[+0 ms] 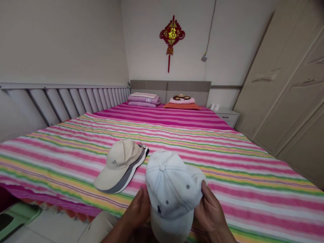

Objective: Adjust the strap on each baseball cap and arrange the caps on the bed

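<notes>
A pale blue-white baseball cap (168, 185) is held up in front of me, its brim toward me and a small dark logo on its front. My right hand (212, 214) grips the cap's right edge, thumb on the outside. At the opposite side my left hand (139, 207) is closed against the cap, its fingers partly hidden behind the crown and brim. To the left, a beige cap (120, 162) lies on the bed, stacked over grey and white caps whose brims (129, 179) show beneath it.
The bed's striped sheet (68, 158) spreads around the caps. Folded purple bedding (144, 100) and a pink and orange pile (182, 101) sit by the headboard (149, 85). A nightstand (226, 114) and wardrobe (280, 87) stand right; a green stool (20, 217) is at lower left.
</notes>
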A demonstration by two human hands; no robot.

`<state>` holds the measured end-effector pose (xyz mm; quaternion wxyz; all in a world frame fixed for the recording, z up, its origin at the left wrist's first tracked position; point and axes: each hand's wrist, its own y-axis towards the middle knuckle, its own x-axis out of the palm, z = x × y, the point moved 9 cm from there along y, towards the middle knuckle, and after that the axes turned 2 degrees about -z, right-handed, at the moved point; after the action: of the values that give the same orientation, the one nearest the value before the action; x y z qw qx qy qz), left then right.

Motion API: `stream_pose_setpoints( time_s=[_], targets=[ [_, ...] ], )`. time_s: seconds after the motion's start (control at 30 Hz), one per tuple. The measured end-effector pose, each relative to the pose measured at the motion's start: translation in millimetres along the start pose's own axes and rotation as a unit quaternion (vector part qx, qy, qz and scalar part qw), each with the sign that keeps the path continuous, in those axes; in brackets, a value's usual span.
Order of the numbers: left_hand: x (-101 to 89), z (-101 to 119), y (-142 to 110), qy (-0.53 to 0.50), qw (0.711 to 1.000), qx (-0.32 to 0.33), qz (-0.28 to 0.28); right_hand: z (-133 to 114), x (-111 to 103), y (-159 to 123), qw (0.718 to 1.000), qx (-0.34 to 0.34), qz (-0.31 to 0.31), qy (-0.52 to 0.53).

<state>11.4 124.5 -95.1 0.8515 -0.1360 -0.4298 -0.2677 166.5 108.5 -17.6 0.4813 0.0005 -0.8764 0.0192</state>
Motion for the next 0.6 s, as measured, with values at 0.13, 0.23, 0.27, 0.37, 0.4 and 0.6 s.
stream_pose_setpoints(
  time_s=[0.13, 0.23, 0.27, 0.37, 0.4, 0.6],
  targets=[
    [20.9, 22.1, 17.7, -0.037, 0.998, -0.03, -0.052, 4.6, -14.9, -12.1, 0.999, 0.016, -0.007, -0.034],
    [34.3, 30.6, 24.9, -0.029, 0.999, -0.026, -0.038, 4.9, -26.9, -20.8, 0.999, 0.021, -0.008, -0.047],
    [37.2, 33.5, 26.5, -0.021, 0.999, -0.011, -0.031, 3.5, -30.4, -23.3, 0.999, 0.02, -0.008, -0.047],
    [42.5, 34.3, 28.6, -0.007, 1.0, 0.015, -0.026, 0.6, -36.1, -29.7, 0.998, 0.033, -0.022, -0.048],
    [43.4, 31.0, 28.7, -0.006, 1.0, 0.009, -0.028, 1.5, -36.8, -31.8, 0.997, 0.047, -0.028, -0.052],
    [51.5, 9.3, 23.7, -0.027, 0.997, -0.071, -0.023, 7.8, -42.1, -43.1, 0.988, 0.11, -0.036, -0.106]
  ],
)
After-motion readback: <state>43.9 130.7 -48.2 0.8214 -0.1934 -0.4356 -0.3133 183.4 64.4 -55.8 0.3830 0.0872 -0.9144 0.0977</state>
